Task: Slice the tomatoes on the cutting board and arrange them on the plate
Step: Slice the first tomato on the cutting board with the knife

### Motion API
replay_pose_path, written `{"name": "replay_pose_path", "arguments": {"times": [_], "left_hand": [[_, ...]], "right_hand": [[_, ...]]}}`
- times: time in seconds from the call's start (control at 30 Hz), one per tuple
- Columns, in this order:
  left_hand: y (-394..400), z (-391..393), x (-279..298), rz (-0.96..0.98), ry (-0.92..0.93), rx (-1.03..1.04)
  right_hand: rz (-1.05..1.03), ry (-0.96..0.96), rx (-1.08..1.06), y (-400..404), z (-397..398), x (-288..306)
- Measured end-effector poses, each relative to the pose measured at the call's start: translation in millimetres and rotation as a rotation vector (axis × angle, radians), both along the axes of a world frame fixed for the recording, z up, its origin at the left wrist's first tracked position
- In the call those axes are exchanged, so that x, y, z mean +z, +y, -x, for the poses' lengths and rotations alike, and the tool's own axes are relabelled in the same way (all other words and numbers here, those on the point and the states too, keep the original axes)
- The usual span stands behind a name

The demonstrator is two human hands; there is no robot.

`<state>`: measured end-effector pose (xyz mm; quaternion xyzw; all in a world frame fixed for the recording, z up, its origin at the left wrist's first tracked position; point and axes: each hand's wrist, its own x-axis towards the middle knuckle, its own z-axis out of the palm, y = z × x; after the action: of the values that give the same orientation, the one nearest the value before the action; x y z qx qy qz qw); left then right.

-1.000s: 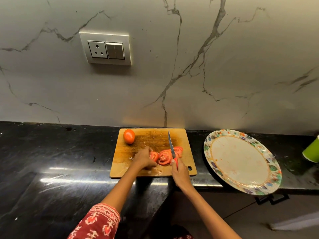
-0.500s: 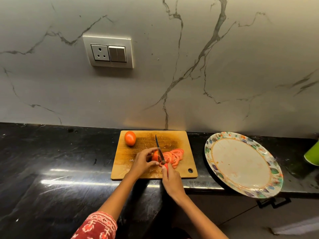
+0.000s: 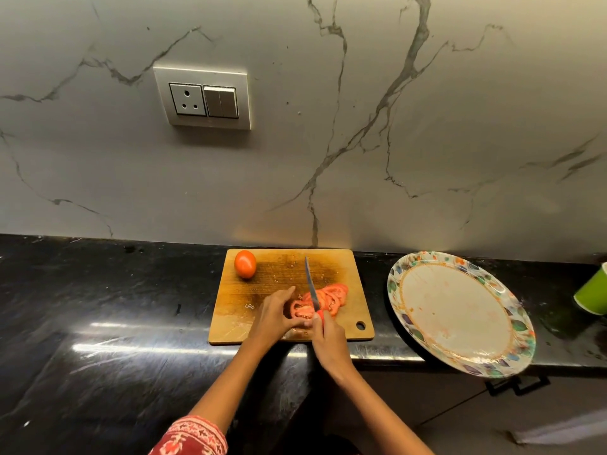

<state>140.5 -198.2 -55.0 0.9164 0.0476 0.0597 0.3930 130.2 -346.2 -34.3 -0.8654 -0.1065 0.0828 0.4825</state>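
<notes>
From the head view, a wooden board (image 3: 289, 295) lies on a dark counter (image 3: 98, 323) against a marbled wall. The left hand (image 3: 274, 318) curls its fingers round the uncut stub (image 3: 300, 311) of a tomato near the board's front edge, thumb on the near side, cut face showing toward the camera. The right hand (image 3: 330, 339) is wrapped round the red handle of a knife (image 3: 312, 290), whose blade stands on edge against the stub's right side, tip pointing toward the wall. Finished slices (image 3: 331, 298) lean in a fanned row just right of the blade, touching one another. A whole tomato (image 3: 245, 264) sits at the board's far left corner, well apart from the cutting. The plate (image 3: 460, 311) rests to the right of the board, its near rim hanging past the counter edge; it holds no slices yet, only faint smears. A green cup (image 3: 594, 292) shows at the right border, and a socket (image 3: 202, 98) is set in the wall. The stub looks short, so the holding fingertips lie very near the blade; a slip on wet skin could bring the edge onto them. The stub may also roll or squash under pressure and give a ragged last slice. Later, pressing slices onto the overhanging plate, or brushing it with an arm, might tip it off the counter.
</notes>
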Motion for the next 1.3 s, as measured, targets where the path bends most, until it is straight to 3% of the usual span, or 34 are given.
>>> {"name": "replay_pose_path", "arguments": {"times": [0.33,0.4,0.5,0.57,0.73,0.93,1.3], "left_hand": [[-16,-17,20,-0.467,0.166,-0.174],[-12,-16,19,-0.339,0.111,-0.153],[0,-9,16,0.050,0.026,-0.013],[6,-5,15,0.197,0.033,0.023],[11,3,9,0.246,0.101,0.010],[11,1,7,0.265,0.071,0.025],[11,4,5,0.355,0.022,0.055]], "right_hand": [[0.017,0.058,-0.098,-29,-20,-4],[0.004,0.045,-0.076,-28,-19,-3],[-0.003,-0.008,-0.020,-25,-15,0],[0.019,-0.057,0.042,-20,-10,1],[0.102,-0.147,0.185,-5,8,-6],[0.224,-0.157,0.126,1,13,-8],[0.157,-0.083,0.112,4,12,-1]]}}
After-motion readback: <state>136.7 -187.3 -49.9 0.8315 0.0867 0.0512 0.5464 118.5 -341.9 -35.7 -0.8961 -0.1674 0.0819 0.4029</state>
